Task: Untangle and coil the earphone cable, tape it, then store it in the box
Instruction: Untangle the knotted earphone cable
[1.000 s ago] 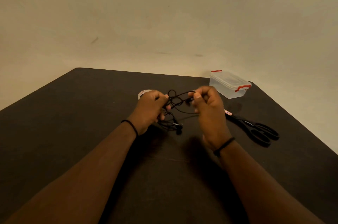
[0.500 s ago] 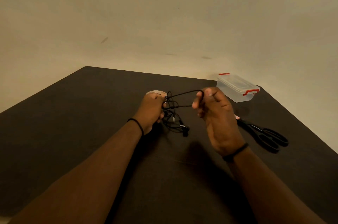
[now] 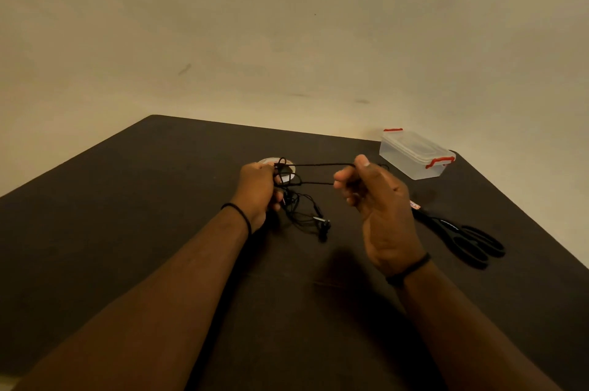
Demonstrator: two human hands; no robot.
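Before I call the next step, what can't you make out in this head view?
- Tape roll: mostly hidden behind the left hand and cable loops.
- Earphone cable: tangle too dark against the table to trace.
- Right hand: its grip on the cable is hidden by its own fingers.
- Scissors: blade tips behind the right hand.

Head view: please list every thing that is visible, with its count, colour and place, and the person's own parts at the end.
earphone cable: one, black, held above the table between both hands, two strands stretched, the tangled rest hanging below the left hand.
tape roll: one, pale, on the table behind the left hand, partly hidden.
box: one, clear with red clips, lid on, far right of the table.
scissors: one pair, black, on the table right of the right hand.
table: one, dark.
wall: beige, behind the table.
left hand: grips the cable bundle; black wristband.
right hand: fingers pinch the stretched loop; black wristband.
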